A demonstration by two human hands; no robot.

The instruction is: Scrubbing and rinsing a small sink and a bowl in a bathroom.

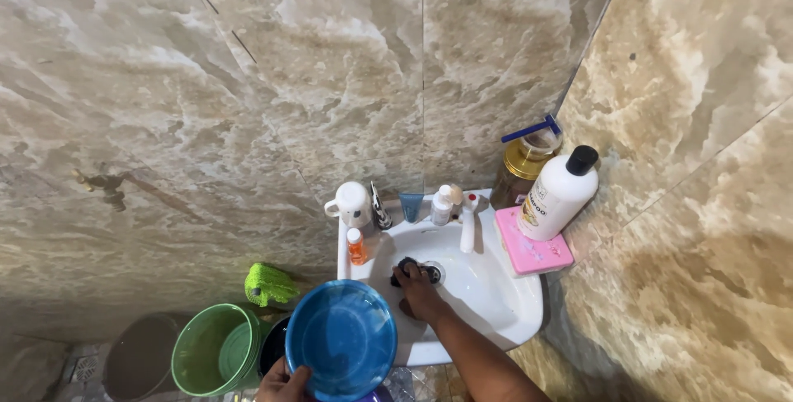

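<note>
At sink's near edge: left hand [283,381] gripping blue bowl [342,338] by its rim, right hand [417,288] down in white sink [496,286], fingers closed on a dark scrubber [404,268] beside the drain [433,271].

Best done keeping the bowl level and clear of the basin while rubbing tight circles around the drain, wrist low. Beside the bowl, green bucket [216,349] and grey bin [140,358] on the floor, green mop head [268,284] above. Crowding the rim: small orange bottle [356,247], white mug [351,202], white tap [468,220], pink soap box [533,245] under a leaning white bottle [557,194]. Farthest, amber jug [522,166] in the corner. Easy to knock with an elbow.
</note>
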